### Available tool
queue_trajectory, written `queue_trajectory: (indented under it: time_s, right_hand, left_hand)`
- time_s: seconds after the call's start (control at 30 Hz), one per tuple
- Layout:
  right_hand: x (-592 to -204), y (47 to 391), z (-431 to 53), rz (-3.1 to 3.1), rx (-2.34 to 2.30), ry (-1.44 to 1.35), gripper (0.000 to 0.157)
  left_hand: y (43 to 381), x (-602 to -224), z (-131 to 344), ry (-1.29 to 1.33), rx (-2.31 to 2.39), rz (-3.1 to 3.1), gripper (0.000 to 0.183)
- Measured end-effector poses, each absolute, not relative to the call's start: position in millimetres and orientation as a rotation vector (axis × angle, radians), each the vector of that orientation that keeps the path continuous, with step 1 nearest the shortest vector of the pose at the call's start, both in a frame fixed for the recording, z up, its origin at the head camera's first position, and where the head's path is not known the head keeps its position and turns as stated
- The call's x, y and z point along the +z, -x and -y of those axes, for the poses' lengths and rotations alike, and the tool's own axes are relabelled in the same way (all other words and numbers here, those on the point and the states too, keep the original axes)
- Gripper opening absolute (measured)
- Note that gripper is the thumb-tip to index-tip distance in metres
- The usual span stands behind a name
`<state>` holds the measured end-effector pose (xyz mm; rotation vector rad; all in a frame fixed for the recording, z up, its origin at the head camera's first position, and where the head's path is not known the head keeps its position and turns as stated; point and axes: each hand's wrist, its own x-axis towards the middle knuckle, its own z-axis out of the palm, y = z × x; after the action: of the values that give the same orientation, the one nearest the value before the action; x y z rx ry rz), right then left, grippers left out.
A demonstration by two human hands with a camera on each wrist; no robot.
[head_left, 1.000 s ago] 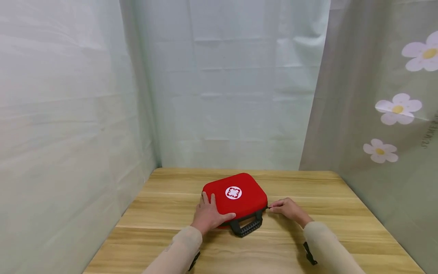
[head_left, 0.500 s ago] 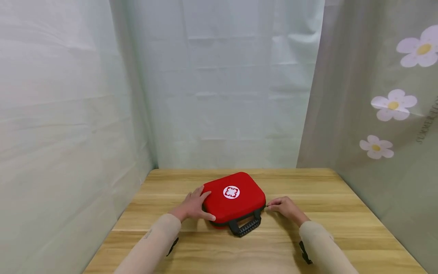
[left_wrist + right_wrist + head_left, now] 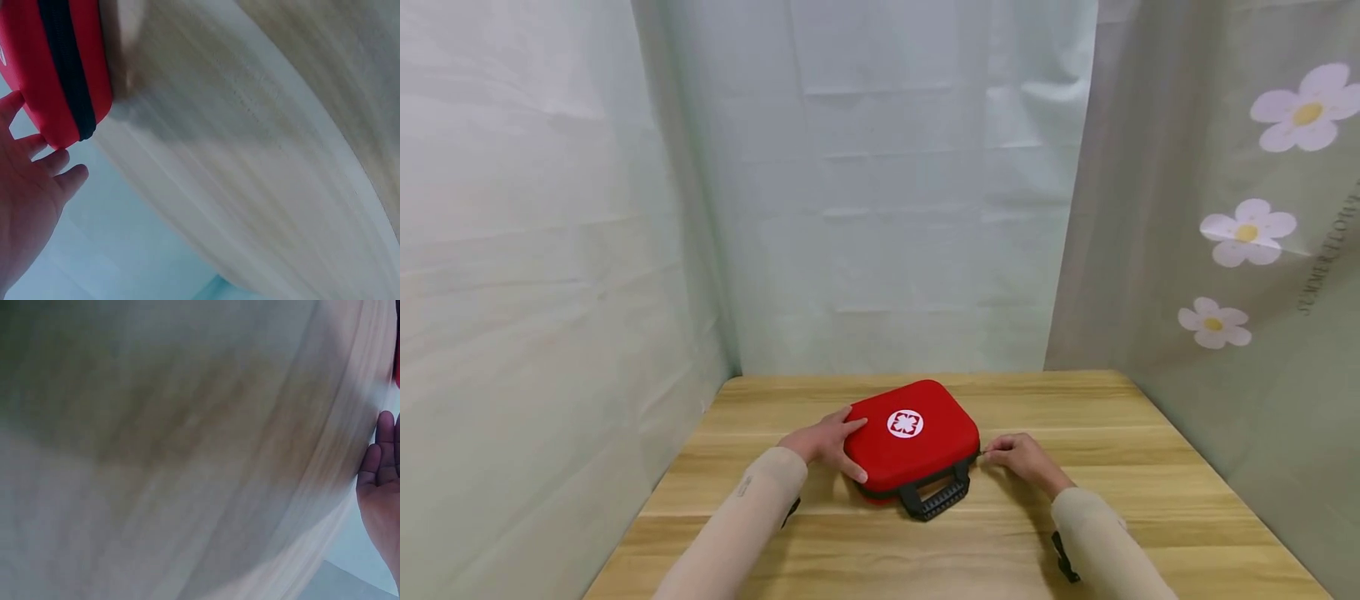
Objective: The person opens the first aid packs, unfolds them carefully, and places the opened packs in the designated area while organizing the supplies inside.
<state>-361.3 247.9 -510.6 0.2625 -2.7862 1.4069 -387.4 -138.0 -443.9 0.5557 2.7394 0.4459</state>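
Observation:
A red zippered case with a white round emblem lies flat on the wooden table, turned at an angle. Its black handle points toward the front. My left hand rests against the case's left side, thumb and fingers spread. In the left wrist view the fingertips touch the red shell beside the black zipper band. At the right front corner, thumb and fingers of my right hand pinch a small dark zipper pull. The right wrist view shows only part of that hand.
The wooden table extends around the case on all sides. Pale curtains hang behind it and at the left. On the right, a curtain with printed white flowers runs along the table's edge.
My left hand has slid off the case's top to its left side. My right hand keeps its pinch at the right front corner. The head view has shifted slightly.

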Motion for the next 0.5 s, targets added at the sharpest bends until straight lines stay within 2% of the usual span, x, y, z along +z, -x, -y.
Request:
queue_trajectory:
  time_s: [0.5]
  right_hand:
    - [-503.4, 369.5, -238.6, 2.751, 1.344, -0.312, 0.007]
  left_hand:
    - [375.5, -446.3, 147.4, -0.689, 0.287, -2.885, 0.093]
